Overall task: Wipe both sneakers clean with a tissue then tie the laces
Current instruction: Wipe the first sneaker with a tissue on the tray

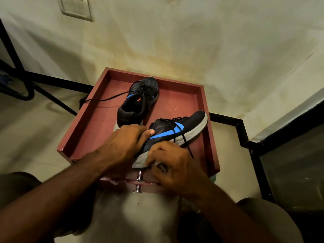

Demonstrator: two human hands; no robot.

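Two black sneakers with blue swooshes lie in a red-brown tray (84,123). The near sneaker (177,130) is tilted on its side, its white sole facing right and its black laces loose. My left hand (126,139) grips its heel opening, thumb on the blue swoosh. My right hand (173,163) presses a small crumpled grey-white tissue (157,163) against the sole at the heel. The far sneaker (138,100) stands upright at the tray's back, one untied lace trailing left over the tray wall.
The tray rests on a small stand with a metal knob (139,179) at its front. A stained pale wall rises behind. Black metal frame bars run at the left (52,81) and right (245,130). My knees show at the bottom corners.
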